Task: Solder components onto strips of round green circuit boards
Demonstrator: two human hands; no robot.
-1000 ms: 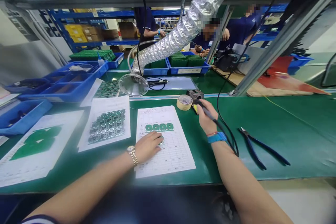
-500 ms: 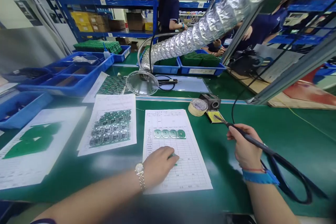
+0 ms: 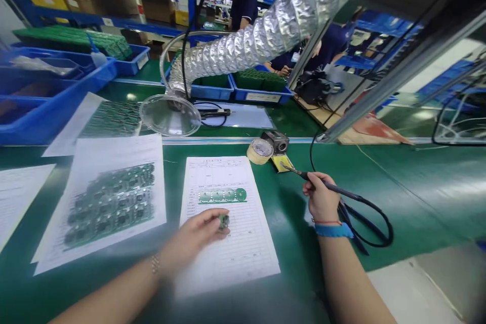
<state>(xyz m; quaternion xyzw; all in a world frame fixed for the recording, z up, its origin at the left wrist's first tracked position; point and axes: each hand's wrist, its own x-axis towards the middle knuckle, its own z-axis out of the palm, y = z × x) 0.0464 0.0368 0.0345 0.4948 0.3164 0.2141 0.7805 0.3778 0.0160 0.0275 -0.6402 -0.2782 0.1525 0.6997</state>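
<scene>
My left hand (image 3: 199,233) is closed over the printed sheet (image 3: 228,248), pinching a small green circuit board (image 3: 224,221) by its edge. Just beyond it on the same sheet lies a strip of round green circuit boards (image 3: 222,196). In my right hand (image 3: 322,197) is a soldering iron (image 3: 305,175), held like a pen, its black cable trailing to the right. The iron's tip is at the yellow sponge (image 3: 282,163); whether it touches cannot be told. A roll of tape (image 3: 260,151) and a metal iron stand (image 3: 280,142) sit beside the sponge.
Another sheet (image 3: 148,149) carries rows of populated boards at left. A funnel-shaped fume hood (image 3: 170,115) hangs from a silver duct (image 3: 243,48). Blue bins (image 3: 261,97) with green boards stand behind, near a second iron-like tool (image 3: 216,113). Co-workers are in the background.
My left hand has turned and lifted, so the small board between its fingers now shows clearly. The iron's tip remains by the sponge. The whole view has swung to the right.
</scene>
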